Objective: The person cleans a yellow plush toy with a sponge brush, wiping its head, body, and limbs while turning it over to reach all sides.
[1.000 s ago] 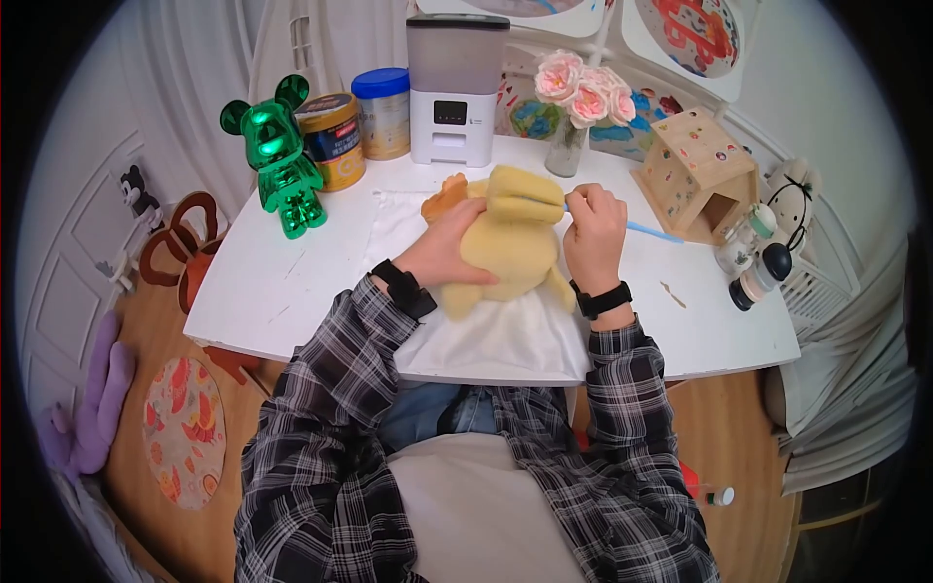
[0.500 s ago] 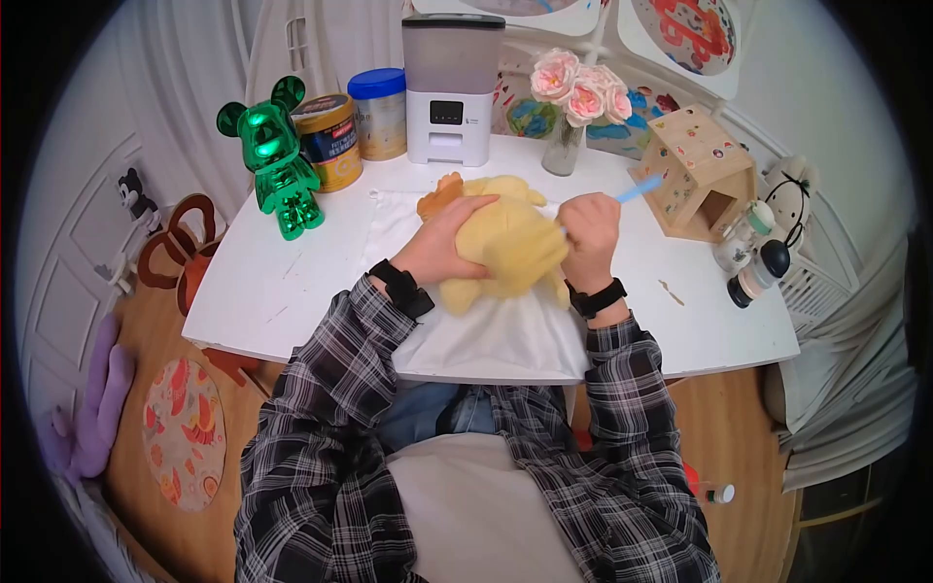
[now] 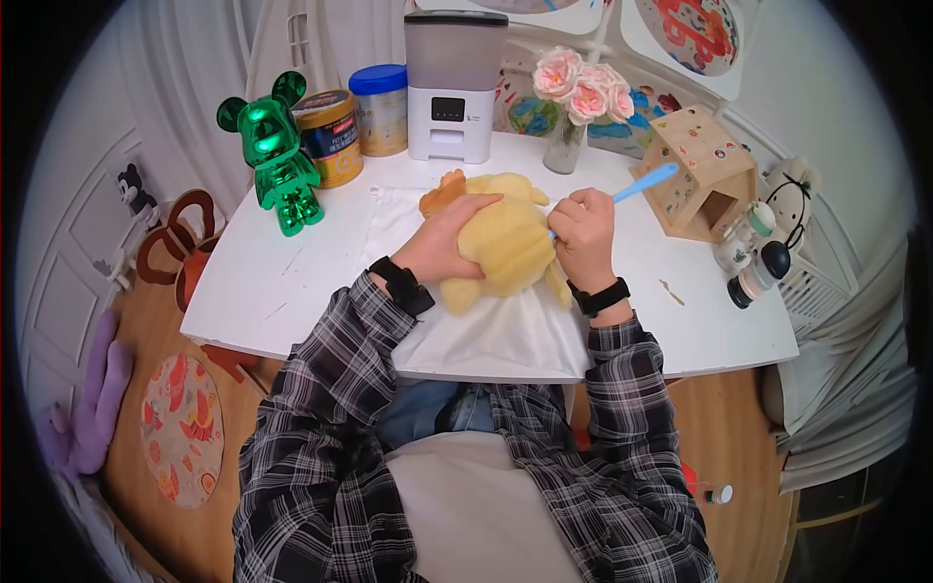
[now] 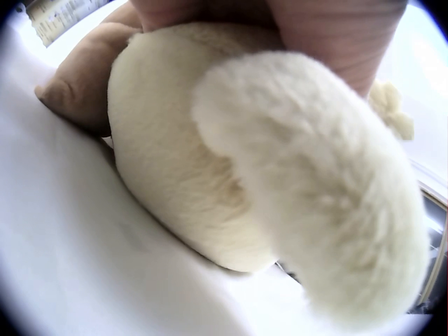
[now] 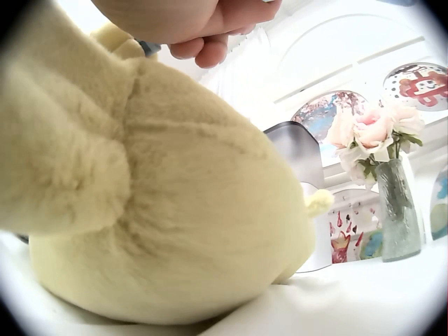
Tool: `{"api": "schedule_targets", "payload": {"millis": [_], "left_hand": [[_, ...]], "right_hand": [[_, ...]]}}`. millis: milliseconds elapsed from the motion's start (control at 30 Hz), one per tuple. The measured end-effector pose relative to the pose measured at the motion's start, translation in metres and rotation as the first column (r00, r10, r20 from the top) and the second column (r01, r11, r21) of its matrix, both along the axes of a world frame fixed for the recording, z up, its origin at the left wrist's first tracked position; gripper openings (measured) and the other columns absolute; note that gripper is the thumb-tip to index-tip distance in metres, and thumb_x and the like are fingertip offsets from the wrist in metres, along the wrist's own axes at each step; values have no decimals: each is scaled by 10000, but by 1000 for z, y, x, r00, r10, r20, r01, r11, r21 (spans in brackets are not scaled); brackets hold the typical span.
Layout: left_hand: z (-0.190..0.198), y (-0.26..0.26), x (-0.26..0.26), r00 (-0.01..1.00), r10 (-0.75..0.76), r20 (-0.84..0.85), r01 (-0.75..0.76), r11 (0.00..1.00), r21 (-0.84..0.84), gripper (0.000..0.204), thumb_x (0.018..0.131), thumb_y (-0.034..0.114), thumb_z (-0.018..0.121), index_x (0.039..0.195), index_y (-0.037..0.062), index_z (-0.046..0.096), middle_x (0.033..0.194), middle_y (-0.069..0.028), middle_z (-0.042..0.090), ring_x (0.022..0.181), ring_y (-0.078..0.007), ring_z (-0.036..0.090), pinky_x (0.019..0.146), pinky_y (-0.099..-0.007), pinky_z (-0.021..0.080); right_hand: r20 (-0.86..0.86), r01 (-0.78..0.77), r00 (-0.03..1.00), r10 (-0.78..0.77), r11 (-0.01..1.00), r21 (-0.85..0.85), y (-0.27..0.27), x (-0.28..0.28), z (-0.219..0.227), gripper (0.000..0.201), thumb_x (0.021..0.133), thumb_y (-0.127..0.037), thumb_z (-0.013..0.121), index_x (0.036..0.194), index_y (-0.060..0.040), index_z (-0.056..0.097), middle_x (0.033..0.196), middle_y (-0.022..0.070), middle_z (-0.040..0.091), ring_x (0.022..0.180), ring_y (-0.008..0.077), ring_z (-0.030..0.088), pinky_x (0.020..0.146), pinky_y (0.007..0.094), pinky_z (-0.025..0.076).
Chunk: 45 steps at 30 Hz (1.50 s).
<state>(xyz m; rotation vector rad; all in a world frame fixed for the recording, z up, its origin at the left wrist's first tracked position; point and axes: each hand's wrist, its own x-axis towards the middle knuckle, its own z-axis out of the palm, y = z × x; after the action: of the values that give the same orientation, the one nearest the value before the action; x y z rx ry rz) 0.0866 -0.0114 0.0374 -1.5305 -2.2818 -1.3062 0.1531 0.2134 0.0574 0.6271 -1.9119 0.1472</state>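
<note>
A pale yellow plush toy (image 3: 501,243) with an orange tuft (image 3: 443,194) lies on a white cloth (image 3: 476,345) at the table's front. My left hand (image 3: 449,241) grips the toy's left side, thumb toward me and fingers over its top. In the left wrist view, a fuzzy limb (image 4: 329,182) of the toy fills the middle. A slim light-blue handle (image 3: 646,182) slants up and right out of my right hand (image 3: 583,231), which holds it in curled fingers. The tool's working end meets the toy's right side, mostly hidden by the hand and fur.
Behind stand a shiny green bear figure (image 3: 277,155), two cans, a white pet feeder (image 3: 450,126) and a glass vase (image 3: 564,148) of pink roses. At right are a small wooden house (image 3: 692,165) and two bottles, one black-capped (image 3: 761,275).
The toy's long yellow flaps have dropped from standing up near the right hand. The blue handle has swung from low on the right to slanting upward. My left hand keeps its grip.
</note>
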Motion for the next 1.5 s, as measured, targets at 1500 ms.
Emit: {"api": "schedule_targets", "payload": {"millis": [1500], "left_hand": [[16, 11, 31, 962, 13, -274, 36, 984, 172, 913, 545, 288, 881, 1320, 74, 448, 1289, -98, 523, 1204, -293, 465, 1025, -403, 356]], "right_hand": [[58, 25, 998, -21, 997, -72, -7, -6, -5, 152, 595, 23, 593, 704, -79, 564, 813, 6, 570, 808, 230, 513, 718, 361, 375]]}}
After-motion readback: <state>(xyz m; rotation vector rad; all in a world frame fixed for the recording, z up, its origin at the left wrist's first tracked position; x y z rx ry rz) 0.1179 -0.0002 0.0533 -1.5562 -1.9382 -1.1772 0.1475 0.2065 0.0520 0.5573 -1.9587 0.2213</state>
